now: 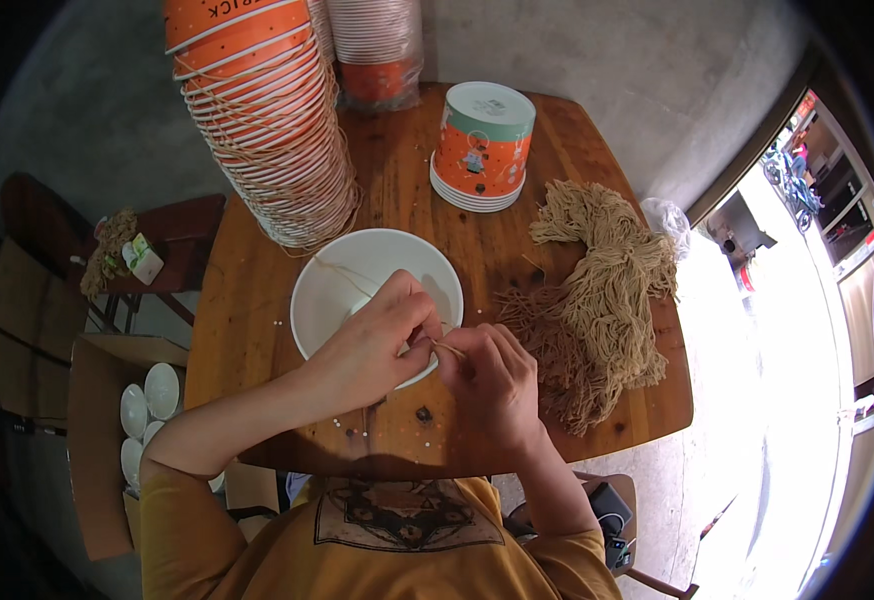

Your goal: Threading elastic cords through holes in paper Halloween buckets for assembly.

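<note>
A white paper bucket point(307, 310) stands mouth up on the table in front of me. Thin tan string point(345, 272) crosses its mouth and runs toward my fingers. My left hand point(382, 340) reaches over the bucket, its fingers pinched on the string near the right rim. Close beside it, my right hand point(492, 380) also pinches the string, thumb against curled fingers. A short strand shows between the two hands. My fingers hide part of the rim and whatever knot or hole may be there.
A tall leaning stack of orange buckets point(267, 130) with strings rises behind left. Upside-down orange and green buckets point(482, 150) stand at the back. Bundled tan string point(617, 290) lies right on the wooden table point(397, 170). A cardboard box point(97, 440) holding white buckets sits lower left.
</note>
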Tool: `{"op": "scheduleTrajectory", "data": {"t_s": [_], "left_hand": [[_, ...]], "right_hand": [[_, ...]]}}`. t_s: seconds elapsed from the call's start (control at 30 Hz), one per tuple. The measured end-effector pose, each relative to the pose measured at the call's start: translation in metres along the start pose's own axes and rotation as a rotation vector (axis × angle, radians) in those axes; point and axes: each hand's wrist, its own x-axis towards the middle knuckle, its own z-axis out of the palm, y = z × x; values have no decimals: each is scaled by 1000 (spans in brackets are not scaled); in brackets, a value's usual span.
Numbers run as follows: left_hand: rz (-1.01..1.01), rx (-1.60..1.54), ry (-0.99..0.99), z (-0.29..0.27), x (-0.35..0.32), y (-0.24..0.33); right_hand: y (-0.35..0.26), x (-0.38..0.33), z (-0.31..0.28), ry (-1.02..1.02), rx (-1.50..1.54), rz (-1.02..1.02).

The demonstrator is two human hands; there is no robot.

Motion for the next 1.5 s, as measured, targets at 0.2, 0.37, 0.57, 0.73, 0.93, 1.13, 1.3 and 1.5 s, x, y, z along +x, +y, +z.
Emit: {"op": "scheduleTrajectory", "data": {"t_s": [0.2,0.37,0.57,0.73,0.93,1.13,1.3,1.5], "left_hand": [[-64,106,26,1,-3,11],[-201,-72,44,4,-6,8],[-180,-110,53,5,-6,7],[-102,-197,59,8,-3,3],[-122,-250,-29,3,-3,6],[-126,-325,-48,0,-1,2],[-145,-326,-60,-1,1,1],[-130,-277,-64,-2,-1,5]], "right_hand": [[8,-12,4,45,-162,-129],[7,-14,7,85,-201,-185],[10,-18,10,106,-188,-172],[3,-13,11,137,6,24],[0,-18,14,89,364,484],[-7,-13,5,30,650,756],[-5,-11,2,-17,749,846],[-1,-15,4,-17,771,803]]}}
